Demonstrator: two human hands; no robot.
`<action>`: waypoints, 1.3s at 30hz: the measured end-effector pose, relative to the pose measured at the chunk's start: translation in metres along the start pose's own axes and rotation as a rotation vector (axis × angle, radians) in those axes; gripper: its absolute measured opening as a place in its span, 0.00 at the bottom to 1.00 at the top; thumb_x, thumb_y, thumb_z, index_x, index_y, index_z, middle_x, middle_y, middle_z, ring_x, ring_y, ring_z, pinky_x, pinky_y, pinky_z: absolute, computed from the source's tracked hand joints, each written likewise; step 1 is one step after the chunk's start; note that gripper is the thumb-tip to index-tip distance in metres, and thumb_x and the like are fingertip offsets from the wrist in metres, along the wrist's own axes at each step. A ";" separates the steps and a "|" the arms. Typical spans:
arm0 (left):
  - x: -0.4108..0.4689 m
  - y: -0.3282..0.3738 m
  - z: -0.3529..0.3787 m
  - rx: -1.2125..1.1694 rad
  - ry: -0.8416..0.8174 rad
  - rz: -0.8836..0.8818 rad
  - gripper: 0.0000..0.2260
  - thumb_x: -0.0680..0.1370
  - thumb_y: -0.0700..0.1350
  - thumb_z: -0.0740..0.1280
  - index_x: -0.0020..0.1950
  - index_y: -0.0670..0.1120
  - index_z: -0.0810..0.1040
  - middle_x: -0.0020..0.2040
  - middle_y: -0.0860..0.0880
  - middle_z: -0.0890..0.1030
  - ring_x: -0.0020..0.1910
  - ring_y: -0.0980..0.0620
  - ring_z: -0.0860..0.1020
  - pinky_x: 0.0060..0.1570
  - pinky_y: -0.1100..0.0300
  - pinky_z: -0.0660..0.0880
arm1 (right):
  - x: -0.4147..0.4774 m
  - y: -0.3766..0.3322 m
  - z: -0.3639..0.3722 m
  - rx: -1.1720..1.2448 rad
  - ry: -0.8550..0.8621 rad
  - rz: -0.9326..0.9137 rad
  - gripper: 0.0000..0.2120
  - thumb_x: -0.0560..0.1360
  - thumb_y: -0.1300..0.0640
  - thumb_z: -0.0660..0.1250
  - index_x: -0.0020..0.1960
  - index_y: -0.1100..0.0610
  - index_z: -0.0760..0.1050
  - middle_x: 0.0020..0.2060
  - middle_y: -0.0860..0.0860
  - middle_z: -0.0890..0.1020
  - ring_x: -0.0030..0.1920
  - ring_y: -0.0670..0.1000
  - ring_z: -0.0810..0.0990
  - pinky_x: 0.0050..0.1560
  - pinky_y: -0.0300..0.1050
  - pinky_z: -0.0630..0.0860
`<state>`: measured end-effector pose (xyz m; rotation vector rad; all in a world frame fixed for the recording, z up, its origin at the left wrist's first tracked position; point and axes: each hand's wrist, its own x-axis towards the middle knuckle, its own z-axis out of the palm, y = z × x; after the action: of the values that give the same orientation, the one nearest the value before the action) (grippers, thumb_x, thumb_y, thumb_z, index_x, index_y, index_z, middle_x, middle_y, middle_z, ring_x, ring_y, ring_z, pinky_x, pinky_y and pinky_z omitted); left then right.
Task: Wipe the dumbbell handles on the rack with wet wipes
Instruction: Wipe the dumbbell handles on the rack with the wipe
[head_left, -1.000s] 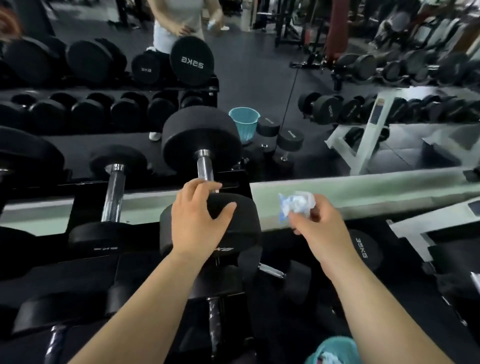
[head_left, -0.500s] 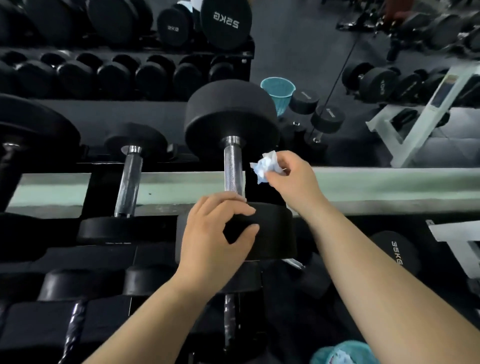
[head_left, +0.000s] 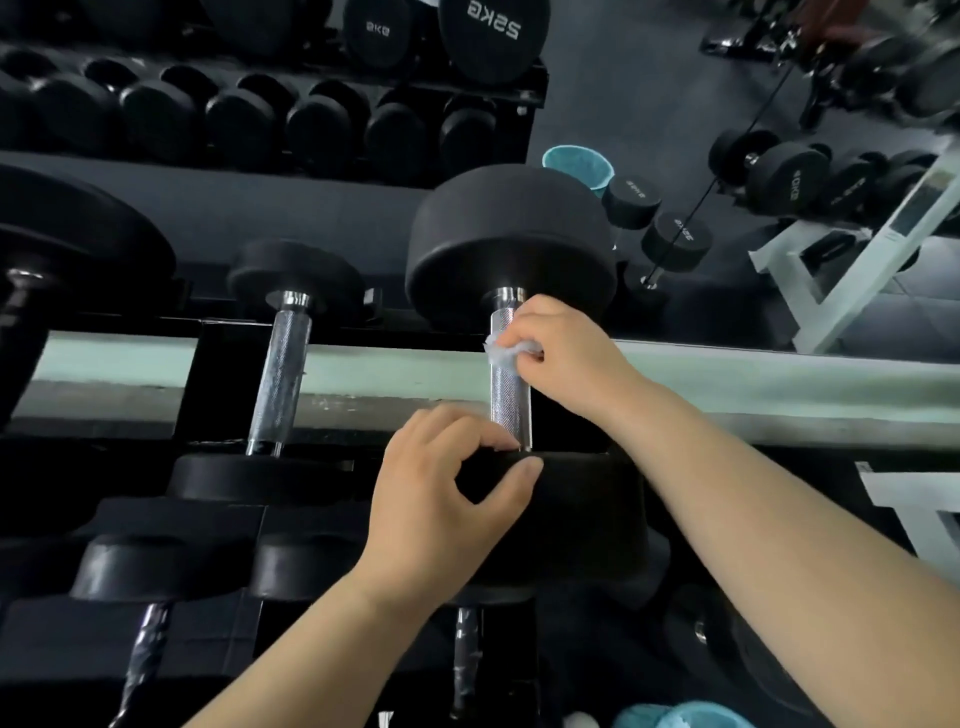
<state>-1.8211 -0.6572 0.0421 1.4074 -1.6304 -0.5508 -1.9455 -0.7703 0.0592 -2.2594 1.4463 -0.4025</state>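
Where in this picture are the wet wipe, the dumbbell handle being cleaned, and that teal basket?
wet wipe (head_left: 500, 353), head view, middle of the crumpled white wad.
dumbbell handle (head_left: 511, 410), head view, bare ridged metal below the wipe.
teal basket (head_left: 601, 179), head view, its outer wall.

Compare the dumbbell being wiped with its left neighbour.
The wiped dumbbell has much larger black heads than the left dumbbell. Right hand presses a wipe on the wiped dumbbell's handle, left hand holds its near head; the left dumbbell is untouched. Both have knurled metal handles.
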 end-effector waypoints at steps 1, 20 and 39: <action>0.000 0.000 0.000 -0.002 0.002 0.006 0.09 0.68 0.56 0.62 0.43 0.54 0.73 0.38 0.65 0.72 0.45 0.63 0.71 0.48 0.68 0.67 | -0.003 0.001 -0.002 0.000 -0.049 -0.024 0.11 0.73 0.64 0.62 0.52 0.60 0.78 0.53 0.51 0.74 0.51 0.49 0.74 0.46 0.38 0.67; -0.002 0.001 0.001 -0.031 0.018 -0.087 0.09 0.67 0.55 0.65 0.44 0.55 0.75 0.47 0.58 0.76 0.45 0.64 0.73 0.48 0.76 0.67 | 0.023 0.017 0.001 0.013 0.037 -0.172 0.07 0.73 0.62 0.65 0.48 0.63 0.79 0.47 0.55 0.77 0.47 0.53 0.76 0.42 0.37 0.65; 0.009 0.039 0.024 0.248 0.023 -0.195 0.09 0.66 0.56 0.59 0.32 0.54 0.74 0.34 0.61 0.76 0.46 0.64 0.71 0.42 0.76 0.66 | -0.002 0.061 0.007 0.869 0.157 0.262 0.05 0.73 0.65 0.65 0.40 0.57 0.74 0.33 0.44 0.75 0.34 0.39 0.75 0.41 0.28 0.72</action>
<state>-1.8626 -0.6611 0.0639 1.7627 -1.5939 -0.4513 -1.9907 -0.7892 0.0225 -1.3550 1.2636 -0.9222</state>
